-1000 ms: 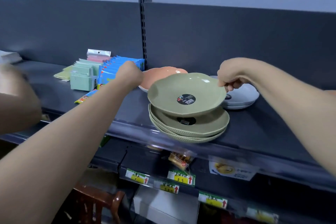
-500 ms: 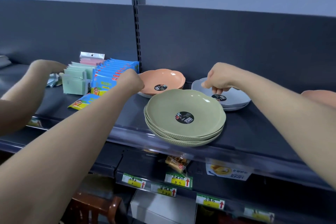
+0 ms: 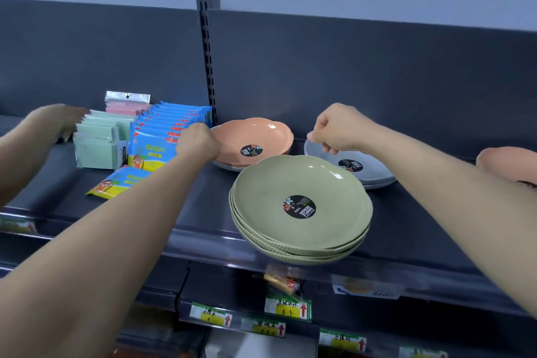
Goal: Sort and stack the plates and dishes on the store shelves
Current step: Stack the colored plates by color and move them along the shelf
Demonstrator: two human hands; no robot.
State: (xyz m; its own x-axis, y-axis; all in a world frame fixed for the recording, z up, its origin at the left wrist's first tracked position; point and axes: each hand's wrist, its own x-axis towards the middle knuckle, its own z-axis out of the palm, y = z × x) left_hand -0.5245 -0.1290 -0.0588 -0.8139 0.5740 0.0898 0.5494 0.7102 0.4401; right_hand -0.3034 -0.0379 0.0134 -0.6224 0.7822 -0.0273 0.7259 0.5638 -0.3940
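The left hand (image 3: 199,141) is clenched over the left rim of the orange plate (image 3: 255,134), knuckles toward the camera, and appears to grip that rim, though the fingertips are hidden. The right hand (image 3: 338,131) has its fingers curled and pinches the far left rim of the grey plate (image 3: 374,173), which lies on another grey plate toward the back of the shelf (image 3: 203,206). The orange plate sits at the back of the shelf beside the upright post, on a pale plate whose edge shows beneath it. Between the two forearms and nearer than both hands, the stack of green plates (image 3: 270,206) rests at the shelf's front edge, jutting slightly over the lip; neither hand touches it. Left of the left hand stand blue packets (image 3: 162,136) in a row, with one loose packet (image 3: 116,183) lying flat before them, then pale green packs (image 3: 96,142) and a pink pack (image 3: 122,106). A blurred third hand (image 3: 58,122) reaches in at the shelf's left end. An orange dish (image 3: 505,163) shows at the right end. Price tags (image 3: 287,308) line the rail below.
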